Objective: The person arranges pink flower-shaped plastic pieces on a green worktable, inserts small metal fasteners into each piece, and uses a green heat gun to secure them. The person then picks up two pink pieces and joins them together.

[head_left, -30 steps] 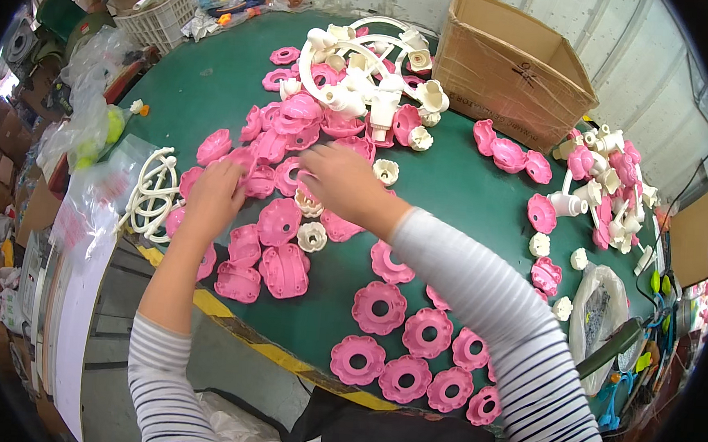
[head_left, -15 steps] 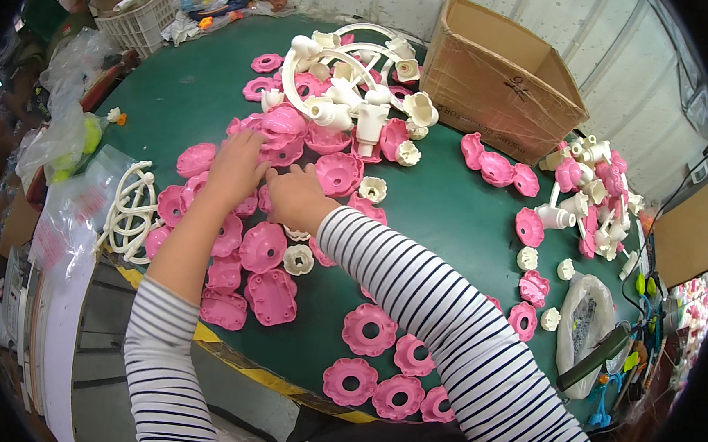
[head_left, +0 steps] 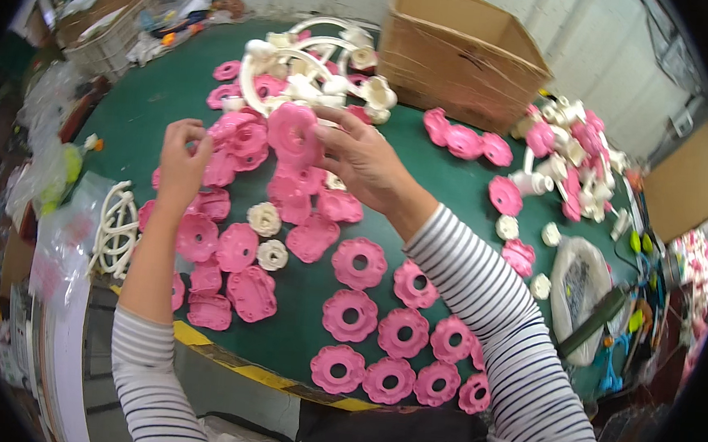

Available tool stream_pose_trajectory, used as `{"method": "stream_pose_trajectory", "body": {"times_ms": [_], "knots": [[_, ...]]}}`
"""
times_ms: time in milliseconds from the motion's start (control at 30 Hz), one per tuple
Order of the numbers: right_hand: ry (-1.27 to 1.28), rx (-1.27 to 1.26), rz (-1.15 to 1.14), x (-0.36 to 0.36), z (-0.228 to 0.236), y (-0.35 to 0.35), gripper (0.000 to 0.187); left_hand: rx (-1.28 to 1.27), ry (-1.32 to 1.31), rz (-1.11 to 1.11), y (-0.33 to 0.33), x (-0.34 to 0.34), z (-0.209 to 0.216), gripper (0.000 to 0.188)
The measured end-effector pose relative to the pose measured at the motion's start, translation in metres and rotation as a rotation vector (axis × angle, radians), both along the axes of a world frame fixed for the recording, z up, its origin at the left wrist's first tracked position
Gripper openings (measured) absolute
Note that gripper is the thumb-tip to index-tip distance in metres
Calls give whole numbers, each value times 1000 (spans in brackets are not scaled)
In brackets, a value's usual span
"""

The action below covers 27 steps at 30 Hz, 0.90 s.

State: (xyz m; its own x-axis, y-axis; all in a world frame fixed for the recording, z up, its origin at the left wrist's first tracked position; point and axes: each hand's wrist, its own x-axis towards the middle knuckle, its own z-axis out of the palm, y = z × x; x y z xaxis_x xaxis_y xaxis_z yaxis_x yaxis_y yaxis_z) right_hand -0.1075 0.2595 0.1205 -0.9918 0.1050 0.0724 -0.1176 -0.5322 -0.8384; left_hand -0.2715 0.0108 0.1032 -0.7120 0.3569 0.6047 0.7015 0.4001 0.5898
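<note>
Pink scalloped piece (head_left: 294, 133) sits in right grip (head_left: 368, 163).

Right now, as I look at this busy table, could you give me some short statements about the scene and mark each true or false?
1. The right hand holds a pink flower-shaped part. True.
2. The tabletop is bright red. False: the tabletop is green.
3. The cardboard box stands open at the top, toward the back. True.
4. The left hand is inside the cardboard box. False: the left hand is by the heap of pink parts, well away from the box.
5. Yellow-and-black tape runs along the far edge. False: the yellow-and-black tape is along the edge nearest the person.
</note>
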Motion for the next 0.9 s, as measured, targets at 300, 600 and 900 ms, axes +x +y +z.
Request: {"method": "stream_pose_trajectory", "body": {"times_ms": [300,600,900], "knots": [[-22,1985,-189,206,-56,124,46,-200,361,-891,149,177,-14,21],[-32,1707,-495,232,-79,153,27,-322,-11,-767,190,196,-72,23],[-315,1959,-432,195,-92,140,43,-510,39,-704,211,207,-71,33]]}}
